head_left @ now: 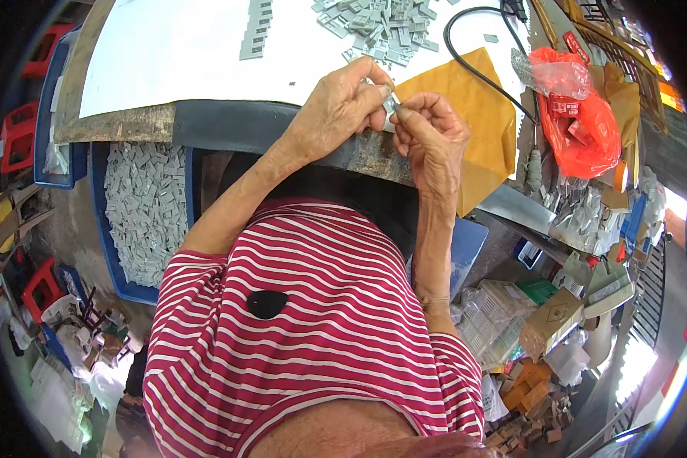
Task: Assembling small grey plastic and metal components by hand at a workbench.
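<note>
Head view: closest in, L hand [345,105] & R hand [435,137] nearly meet by the front edge of the bench [137,124], thumb & forefinger of each seemingly pinching one small grey pc. [391,102] between them; contact partly hidden, so can't tell how firm. Best done lightly, I'd judge: steady it w/ L fingertips, work w/ R, min. twisting, b/c a thin pc. might crack or ping off. Better to keep it well over the bench, in case it drops. Brown paper [481,111] lies just beside R hand; avoid dragging it w/ the wrist. Black cable [452,47] crosses its far corner, a poss. snag. Farther out on the white sheet [168,57]: a loose pile of grey pcs. [393,30], approx. straight ahead, & a neat row [255,34] off to the L.
</note>
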A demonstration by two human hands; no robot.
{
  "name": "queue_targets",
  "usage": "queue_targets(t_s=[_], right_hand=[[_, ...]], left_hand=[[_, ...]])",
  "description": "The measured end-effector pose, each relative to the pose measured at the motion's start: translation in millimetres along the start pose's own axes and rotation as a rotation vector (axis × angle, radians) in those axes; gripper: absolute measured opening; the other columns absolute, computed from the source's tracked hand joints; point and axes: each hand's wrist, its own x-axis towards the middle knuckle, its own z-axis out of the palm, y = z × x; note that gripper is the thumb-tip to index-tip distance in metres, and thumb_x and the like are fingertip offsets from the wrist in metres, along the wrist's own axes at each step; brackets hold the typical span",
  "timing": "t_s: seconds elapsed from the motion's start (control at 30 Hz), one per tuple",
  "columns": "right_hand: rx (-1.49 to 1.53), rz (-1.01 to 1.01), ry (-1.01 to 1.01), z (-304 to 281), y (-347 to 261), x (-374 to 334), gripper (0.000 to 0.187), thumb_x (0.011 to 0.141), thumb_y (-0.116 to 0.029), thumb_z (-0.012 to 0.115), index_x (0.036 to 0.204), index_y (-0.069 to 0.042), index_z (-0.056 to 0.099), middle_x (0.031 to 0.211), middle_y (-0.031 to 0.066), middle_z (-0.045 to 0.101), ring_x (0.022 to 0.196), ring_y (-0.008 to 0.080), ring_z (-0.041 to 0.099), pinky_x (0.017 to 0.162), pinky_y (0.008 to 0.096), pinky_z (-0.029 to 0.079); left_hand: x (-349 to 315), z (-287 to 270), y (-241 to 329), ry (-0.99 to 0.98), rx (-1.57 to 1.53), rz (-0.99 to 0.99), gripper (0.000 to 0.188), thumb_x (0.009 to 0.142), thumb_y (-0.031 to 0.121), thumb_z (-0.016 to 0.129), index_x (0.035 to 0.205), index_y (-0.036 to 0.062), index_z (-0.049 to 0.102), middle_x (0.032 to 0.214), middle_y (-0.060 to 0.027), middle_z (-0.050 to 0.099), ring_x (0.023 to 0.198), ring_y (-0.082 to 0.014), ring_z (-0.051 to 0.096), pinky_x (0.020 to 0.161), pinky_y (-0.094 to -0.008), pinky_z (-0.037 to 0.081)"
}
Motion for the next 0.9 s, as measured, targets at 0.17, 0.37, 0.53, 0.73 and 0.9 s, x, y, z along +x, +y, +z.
queue_targets(t_s=[0.17, 0.37, 0.53, 0.73, 0.9], right_hand=[[-0.067, -0.018, 0.009, -0.8, 1.2, 0.7, 0.009, 0.074, 0.002, 0.059, 0.082, 0.003, 0.055, 0.065, 0.0068, 0.058, 0.048, 0.0082, 0.05, 0.041, 0.0196, 0.04], [-0.097, 0.007, -0.014, -3.3, -0.7, 1.6, 0.011, 0.074, 0.002, 0.061, 0.082, 0.003, 0.054, 0.063, 0.0055, 0.057, 0.045, 0.008, 0.049, 0.041, 0.0191, 0.039], [-0.116, 0.043, -0.028, -3.0, -2.5, 2.7, 0.012, 0.073, 0.001, 0.062, 0.083, 0.002, 0.054, 0.063, 0.0053, 0.057, 0.045, 0.0078, 0.049, 0.041, 0.0192, 0.038], [-0.136, 0.017, -0.051, -3.1, -0.1, 2.8, 0.011, 0.074, 0.001, 0.062, 0.083, 0.003, 0.055, 0.064, 0.0037, 0.056, 0.049, 0.0074, 0.049, 0.044, 0.0185, 0.039], [-0.137, -0.019, -0.043, -2.7, 3.8, 3.2, 0.011, 0.075, 0.0, 0.062, 0.084, 0.004, 0.057, 0.066, 0.0031, 0.056, 0.052, 0.0067, 0.049, 0.046, 0.0183, 0.04]], left_hand=[[-2.8, 1.8, 0.2, -0.007, 0.082, 0.012, 0.016, 0.092, 0.017, 0.042, 0.096, 0.0044, 0.05, 0.06, 0.0007, 0.052, 0.052, -0.0039, 0.043, 0.048, -0.0173, 0.035], [-3.8, 2.8, -0.8, -0.02, 0.076, 0.026, 0.016, 0.092, 0.017, 0.042, 0.096, 0.0046, 0.05, 0.06, 0.0013, 0.051, 0.053, -0.0038, 0.043, 0.048, -0.0174, 0.035], [-4.2, 1.2, -0.7, -0.032, 0.052, 0.014, 0.016, 0.092, 0.017, 0.041, 0.096, 0.0044, 0.05, 0.06, 0.0011, 0.051, 0.053, -0.0039, 0.042, 0.048, -0.0172, 0.035], [-3.1, 3.0, -4.9, -0.012, -0.003, 0.044, 0.012, 0.089, 0.014, 0.042, 0.09, 0.0038, 0.049, 0.056, -0.0003, 0.049, 0.05, -0.0062, 0.044, 0.045, -0.0204, 0.036], [-1.3, 0.2, -6.7, -0.039, -0.098, 0.018, 0.011, 0.088, 0.013, 0.042, 0.089, 0.0034, 0.049, 0.055, -0.0002, 0.049, 0.048, -0.0049, 0.042, 0.043, -0.0189, 0.033]])
